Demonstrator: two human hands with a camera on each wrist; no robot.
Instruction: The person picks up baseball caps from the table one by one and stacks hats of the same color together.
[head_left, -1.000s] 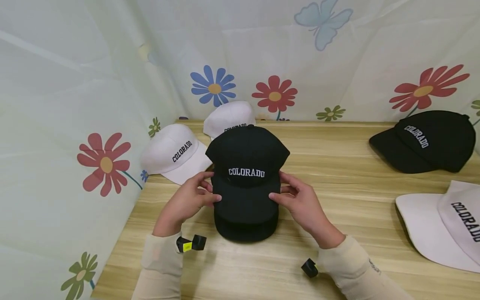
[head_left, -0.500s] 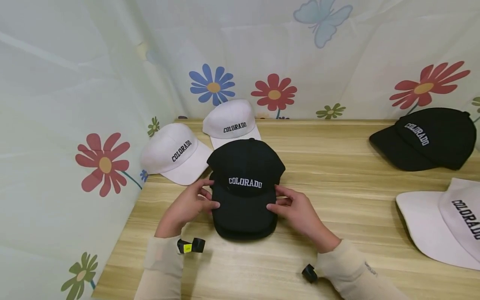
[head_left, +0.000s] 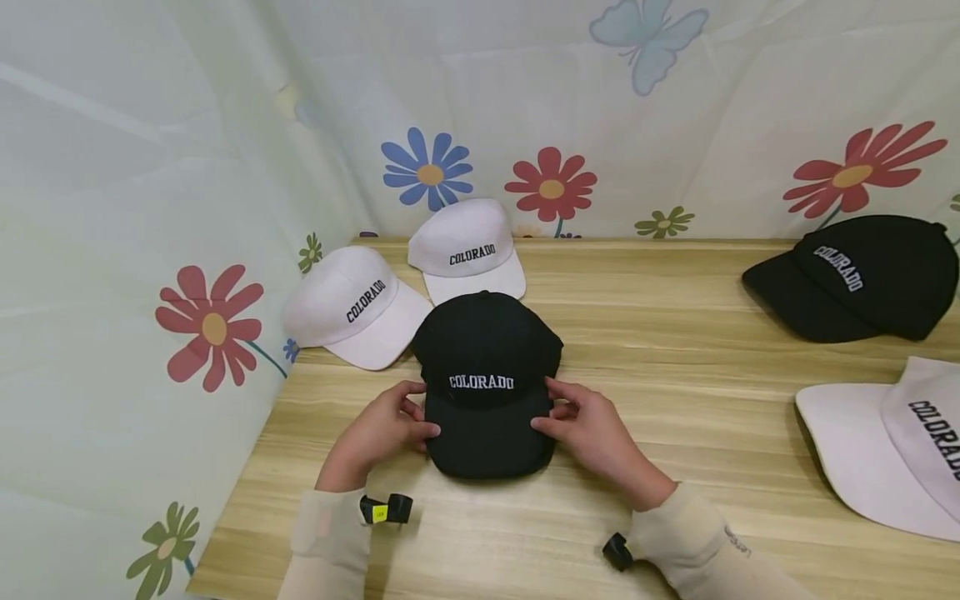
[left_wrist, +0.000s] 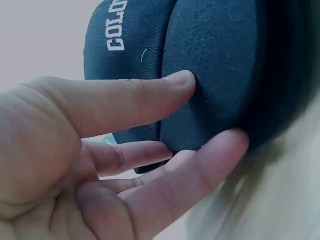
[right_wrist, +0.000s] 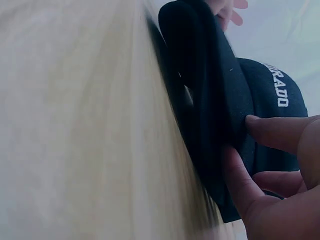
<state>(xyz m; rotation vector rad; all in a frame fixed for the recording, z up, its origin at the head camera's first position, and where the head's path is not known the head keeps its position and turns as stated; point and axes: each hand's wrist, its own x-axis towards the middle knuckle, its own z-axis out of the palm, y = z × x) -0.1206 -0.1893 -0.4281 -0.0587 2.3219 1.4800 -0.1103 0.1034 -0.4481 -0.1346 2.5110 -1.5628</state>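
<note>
The left hand (head_left: 386, 427) and right hand (head_left: 595, 427) are partly closed, each pinching one side edge of the front black cap (head_left: 489, 437), thumb on top of the curved brim and fingers at its side and underside. The cap is matte woven fabric with a domed, paneled crown, top button and raised white COLORADO embroidery (head_left: 482, 382); it sits at the left-centre of the wood-grain table (head_left: 675, 350). A further dark layer shows beneath its brim in the right wrist view; it may be another brim, but blur prevents confirmation. Behind are the left white cap (head_left: 337, 296) and the rear white cap (head_left: 461, 233), smooth with black lettering. At the right lie the far black cap (head_left: 888, 279) and the right white cap (head_left: 851, 442). A creased, flower-printed sheet (head_left: 727, 108) encloses the table. Compared with one second ago, the held cap is lower, its brim now covers the dark lower edge, and the rear white cap's lettering is fully exposed.
</note>
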